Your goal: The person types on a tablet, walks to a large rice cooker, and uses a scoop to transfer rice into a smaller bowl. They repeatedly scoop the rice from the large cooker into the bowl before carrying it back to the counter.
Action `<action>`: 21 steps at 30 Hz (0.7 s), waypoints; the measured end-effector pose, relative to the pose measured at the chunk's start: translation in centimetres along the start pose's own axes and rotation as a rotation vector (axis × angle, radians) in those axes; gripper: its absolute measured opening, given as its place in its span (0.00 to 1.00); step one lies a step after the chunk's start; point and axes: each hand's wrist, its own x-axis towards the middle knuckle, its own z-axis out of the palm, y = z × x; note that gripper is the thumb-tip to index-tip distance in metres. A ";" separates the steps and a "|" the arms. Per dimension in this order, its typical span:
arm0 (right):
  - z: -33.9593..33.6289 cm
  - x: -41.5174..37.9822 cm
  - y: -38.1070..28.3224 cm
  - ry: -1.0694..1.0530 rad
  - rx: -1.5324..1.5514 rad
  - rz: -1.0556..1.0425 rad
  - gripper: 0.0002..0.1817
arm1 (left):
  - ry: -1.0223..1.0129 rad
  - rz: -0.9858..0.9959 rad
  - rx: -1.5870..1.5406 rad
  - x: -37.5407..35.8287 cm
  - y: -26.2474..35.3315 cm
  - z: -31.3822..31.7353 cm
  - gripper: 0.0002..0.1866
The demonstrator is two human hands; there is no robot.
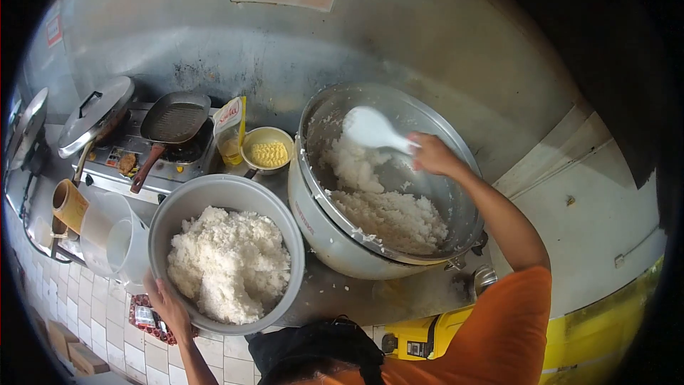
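Observation:
My right hand [433, 155] is closed round the handle of a white rice paddle [370, 128], held over a large metal rice pot [313, 207]. Cooked rice [392, 217] lies along the near and left side of that pot, with grains stuck to its wall and rim. To the left is a grey round inner pot [287, 286], heaped with white rice [228, 260]. My left hand [169, 305] grips this pot at its lower left side, the thumb against the outer wall and the other fingers partly hidden beneath it.
A stove [114, 160] at the back left carries a square grill pan [175, 117] and a large lid [100, 110]. A small pan of noodles [269, 154] and a yellow-white packet [230, 128] stand behind the grey pot. A clear plastic container [114, 235] stands left. Yellow equipment [420, 335] is below right.

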 end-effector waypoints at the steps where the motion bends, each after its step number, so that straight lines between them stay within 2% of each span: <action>1: -2.1 -1.6 0.5 -0.016 -0.208 0.048 0.08 | -0.015 -0.011 -0.046 -0.1 0.4 0.1 0.22; 2: -3.9 -2.7 0.8 -0.032 -0.416 0.096 0.10 | -0.018 -0.013 -0.050 -0.2 0.7 0.3 0.22; 3: -4.4 -2.7 2.2 -0.032 -0.417 0.103 0.10 | -0.013 -0.020 -0.072 -0.3 1.0 0.5 0.22; 5: -3.1 -2.0 6.0 -0.341 -0.684 0.353 0.11 | -0.025 -0.016 -0.083 -0.2 1.3 0.4 0.21; 6: -1.9 -1.3 8.2 -0.340 -0.676 0.361 0.11 | -0.030 0.004 -0.050 -0.1 1.3 0.4 0.21; 8: 2.0 1.5 12.9 -0.315 -0.876 0.175 0.13 | -0.023 0.037 0.019 -0.2 0.9 0.3 0.20; 10: 6.9 8.0 18.8 -0.199 -0.774 -0.049 0.13 | -0.026 0.045 0.007 0.3 0.5 0.4 0.19; 12: 7.6 12.1 14.9 -0.214 -0.716 -0.262 0.15 | 0.004 -0.026 -0.015 -0.3 1.2 0.6 0.19; 14: 8.4 14.6 12.5 -0.225 -0.570 -0.338 0.15 | 0.007 -0.019 0.015 0.0 0.7 0.4 0.19; 15: 9.1 14.5 11.0 -0.245 -0.574 -0.351 0.15 | -0.011 -0.001 0.029 0.0 0.5 0.5 0.20; 17: 10.6 11.8 8.3 -0.279 -0.461 -0.579 0.14 | -0.015 -0.016 0.130 -0.1 0.8 0.1 0.20; 18: 8.5 10.2 5.6 -0.289 -0.453 -0.575 0.14 | -0.010 -0.003 0.212 -0.1 1.2 0.2 0.20; 20: 3.5 7.6 0.2 -0.281 -0.555 -0.229 0.13 | -0.014 -0.032 0.275 -0.3 1.6 0.4 0.21; 21: 2.0 8.3 1.5 -0.244 -0.688 -0.273 0.13 | 0.004 -0.036 0.241 -0.2 1.0 0.4 0.21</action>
